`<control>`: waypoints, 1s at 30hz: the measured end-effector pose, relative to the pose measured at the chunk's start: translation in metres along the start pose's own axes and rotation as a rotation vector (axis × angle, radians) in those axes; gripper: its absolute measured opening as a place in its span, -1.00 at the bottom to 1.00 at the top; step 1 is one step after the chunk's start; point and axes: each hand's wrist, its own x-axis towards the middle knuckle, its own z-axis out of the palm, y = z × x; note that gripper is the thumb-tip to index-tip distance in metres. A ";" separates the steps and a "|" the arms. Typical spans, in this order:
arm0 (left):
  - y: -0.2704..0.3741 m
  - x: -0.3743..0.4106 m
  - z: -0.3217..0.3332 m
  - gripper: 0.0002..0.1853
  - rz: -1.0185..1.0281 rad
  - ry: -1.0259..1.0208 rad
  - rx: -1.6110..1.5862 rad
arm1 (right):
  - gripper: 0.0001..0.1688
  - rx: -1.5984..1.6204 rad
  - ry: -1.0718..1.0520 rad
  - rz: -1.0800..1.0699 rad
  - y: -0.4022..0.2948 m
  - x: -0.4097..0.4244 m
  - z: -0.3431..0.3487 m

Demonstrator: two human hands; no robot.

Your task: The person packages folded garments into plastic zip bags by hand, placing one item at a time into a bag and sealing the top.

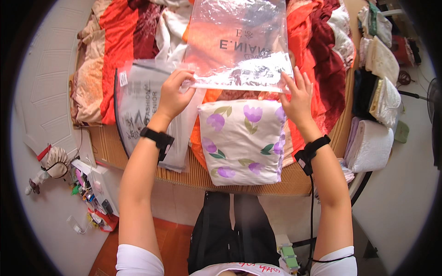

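A clear plastic bag (238,45) with dark print lies spread over a red, orange and white blanket (119,31). My left hand (176,95) pinches the bag's near left corner between thumb and fingers. At its near right corner is my right hand (297,95), fingers spread, the fingertips touching the edge; whether they grip it is unclear. Just below the bag sits a folded white cloth with purple tulips (241,141), close to the edge of the bed. Frosted plastic bags (148,138) with dark print and a black edge lie under and beside my left forearm.
The blanket covers much of a bed with a ribbed tan mat (293,181). Folded clothes and fabrics (381,65) line its right side, with a folded white quilted cloth (371,145) nearest. A fan (435,100) stands at the far right. Small items crowd a white cabinet (107,179) at the left.
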 end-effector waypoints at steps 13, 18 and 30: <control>-0.043 -0.026 0.060 -0.41 -0.136 -0.206 0.490 | 0.06 0.943 -0.331 0.886 0.019 -0.110 0.039; -0.035 0.003 0.098 -0.50 0.132 -0.462 0.659 | -0.07 1.024 -0.490 0.856 0.030 -0.110 0.066; -0.078 0.038 0.112 -0.82 0.114 -0.783 0.432 | -0.23 1.273 -0.611 0.818 0.035 -0.090 0.063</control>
